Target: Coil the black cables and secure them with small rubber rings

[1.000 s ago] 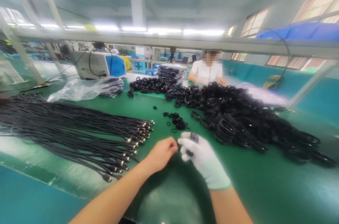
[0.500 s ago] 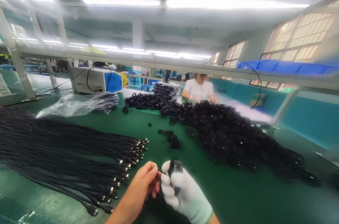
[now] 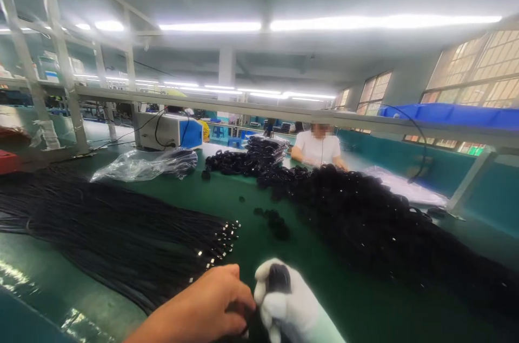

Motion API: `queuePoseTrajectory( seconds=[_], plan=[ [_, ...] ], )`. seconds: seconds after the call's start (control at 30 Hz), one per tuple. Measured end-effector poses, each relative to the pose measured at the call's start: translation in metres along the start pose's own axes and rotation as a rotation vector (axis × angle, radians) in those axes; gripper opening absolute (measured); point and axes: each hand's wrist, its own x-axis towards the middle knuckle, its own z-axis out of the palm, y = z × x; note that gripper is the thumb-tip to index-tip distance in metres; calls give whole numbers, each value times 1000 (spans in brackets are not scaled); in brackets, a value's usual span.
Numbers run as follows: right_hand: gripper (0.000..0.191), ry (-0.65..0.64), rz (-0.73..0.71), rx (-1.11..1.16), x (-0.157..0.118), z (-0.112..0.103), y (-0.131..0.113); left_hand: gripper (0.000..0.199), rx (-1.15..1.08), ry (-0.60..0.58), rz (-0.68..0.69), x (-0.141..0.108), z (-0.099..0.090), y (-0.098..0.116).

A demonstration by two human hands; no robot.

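Observation:
My right hand (image 3: 286,302), in a white glove, is wrapped round a coiled black cable (image 3: 279,278) at the bottom middle of the head view. The coil's bend sticks out above the glove; its lower part is hidden in the palm. Bare, my left hand (image 3: 221,300) is right beside it, fingers bent and fingertips at the glove. Whatever those fingers pinch is hidden. Left of my hands lies a broad bundle of straight black cables (image 3: 133,235), their metal plugs pointing towards the middle. A small group of black rings (image 3: 278,224) rests beyond my hands.
A large heap of coiled black cables (image 3: 365,219) covers the right side of the green table (image 3: 227,213). Behind are a clear plastic bag (image 3: 141,165), a white and blue machine (image 3: 168,129) and stacked bagged cables (image 3: 265,149). A person (image 3: 316,146) sits across the table.
The view has turned slightly left and up, so the scene sits lower and further right. My left hand has turned knuckles-up and drawn closer to the gloved hand, which still holds the coil.

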Motion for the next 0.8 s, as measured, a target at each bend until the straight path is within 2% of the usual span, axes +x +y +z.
queuePoseTrajectory(
  seconds=[0.07, 0.1, 0.23, 0.37, 0.43, 0.5, 0.57, 0.63, 0.7, 0.77, 0.8],
  plan=[
    [37, 101, -23, -51, -5, 2, -6, 16, 58, 57, -14, 0, -1, -1],
    [36, 107, -21, -87, -7, 4, -9, 20, 70, 80, -14, 2, -1, -3],
    [46, 2, 106, -214, -8, 9, -16, 47, -45, 103, 8, 8, 1, -10],
    [63, -26, 220, -292, -2, 6, 4, 57, -111, 79, 17, 9, 9, -8],
    [70, 21, 176, -299, 0, 1, 20, 56, -70, 69, 2, 8, 15, -2],
    [77, 110, 61, -299, 1, -2, 33, 52, 29, 60, -42, 9, 21, 4],
    [85, 197, -31, -355, 0, -2, 38, 48, 151, 52, -105, 13, 23, 6],
    [90, 230, -46, -481, -1, 1, 35, 46, 239, 11, -147, 20, 18, 3],
    [82, 228, -12, -608, -1, 7, 25, 35, 208, -102, -140, 27, 9, -4],
    [57, 246, 6, -668, -2, 12, 13, 21, 59, -204, -112, 34, 1, -13],
    [44, 246, 12, -654, -3, 13, 7, 22, -24, -216, -105, 35, -1, -17]
  ],
)
